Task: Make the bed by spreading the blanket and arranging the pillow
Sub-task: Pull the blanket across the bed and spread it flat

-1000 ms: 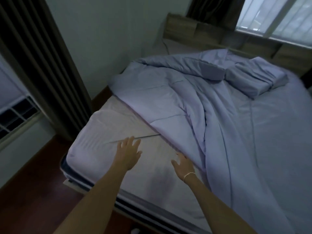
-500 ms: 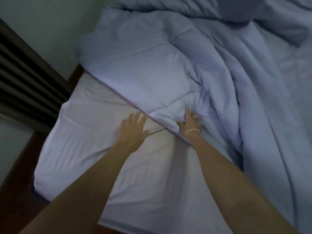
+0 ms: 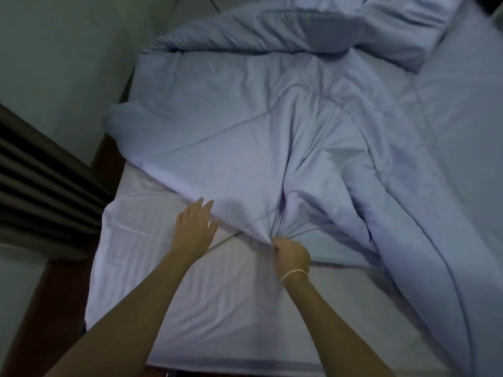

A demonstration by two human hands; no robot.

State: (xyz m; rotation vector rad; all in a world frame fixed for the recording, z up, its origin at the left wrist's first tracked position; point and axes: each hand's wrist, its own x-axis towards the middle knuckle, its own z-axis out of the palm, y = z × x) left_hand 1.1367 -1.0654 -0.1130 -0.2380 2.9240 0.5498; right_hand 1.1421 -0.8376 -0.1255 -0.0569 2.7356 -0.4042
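A pale blue quilted blanket point(image 3: 245, 131) lies rumpled over the far and right parts of the bed, leaving the near left corner of the white sheet point(image 3: 190, 308) bare. My right hand point(image 3: 291, 254), with a thin bracelet at the wrist, is closed in a fist on a bunched fold at the blanket's near edge. Flat on the sheet lies my left hand point(image 3: 194, 227), fingers spread, fingertips touching the blanket's edge. A pillow point(image 3: 400, 31) in the same pale blue lies at the far right, partly under a blanket fold.
A pale wall point(image 3: 68, 50) runs along the bed's left side. Dark curtain folds point(image 3: 40, 191) hang at the left, close to the bed's near corner. Dark floor point(image 3: 40, 308) shows beside the mattress. The right half of the bed is covered by smooth sheet point(image 3: 462, 118).
Both hands reached forward from the bare sheet to the blanket's edge. My right hand closed on a fold and pulled it toward me; the view tilted down over the bed.
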